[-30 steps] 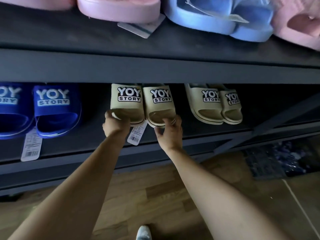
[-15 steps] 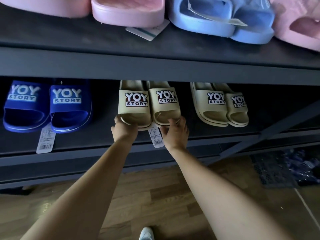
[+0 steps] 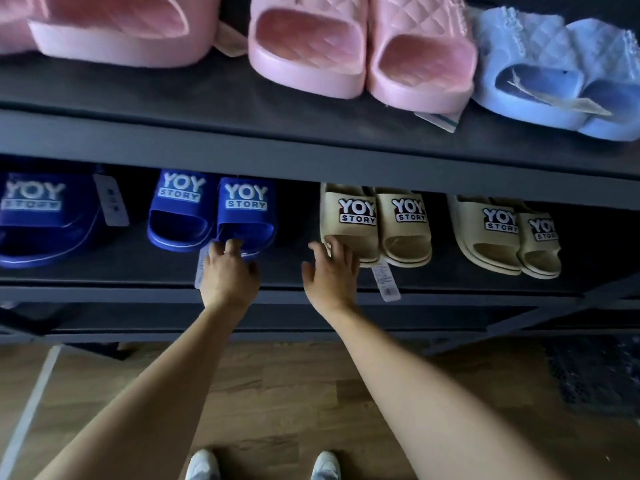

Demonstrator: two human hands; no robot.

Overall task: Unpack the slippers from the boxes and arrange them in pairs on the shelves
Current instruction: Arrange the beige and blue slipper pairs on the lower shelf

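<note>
L hand [image 3: 230,275]: fingers [image 3: 227,245] bent at the knuckles, tips on the toe rim of the blue slipper [image 3: 246,206], thumb out to the side. Can't tell if you pinch it or only touch

R hand [image 3: 332,275]: fingers [image 3: 337,245] spread, nearly straight, holding nothing. Tips rest against toe + near edge of the beige slipper [image 3: 351,216]

Outward from L fingertips: blue mate [image 3: 180,202] sits tight beside it, on the side away from yr R hand. White tag [image 3: 202,268] just beside the little-finger side

Outward from R fingertips: beige mate [image 3: 407,220] touching it, on the side away from yr L hand. A second tag [image 3: 386,282] dangles over the lip of the lower shelf [image 3: 287,261]. Bare shelf btwn yr two hands

Past R fingers, well apart: 2nd beige pair [image 3: 502,233]. Past L fingers: another blue slipper [image 3: 41,216]. Above, pink slippers [image 3: 346,53]

Step, my read: no box in view, these pairs are shelved, so you're squaring up and spacing them

Next move prob calls for small slides, each pair moved as one, toes level w/ the shelf front. Even out the blue-to-beige gap; don't snag the tags
</note>
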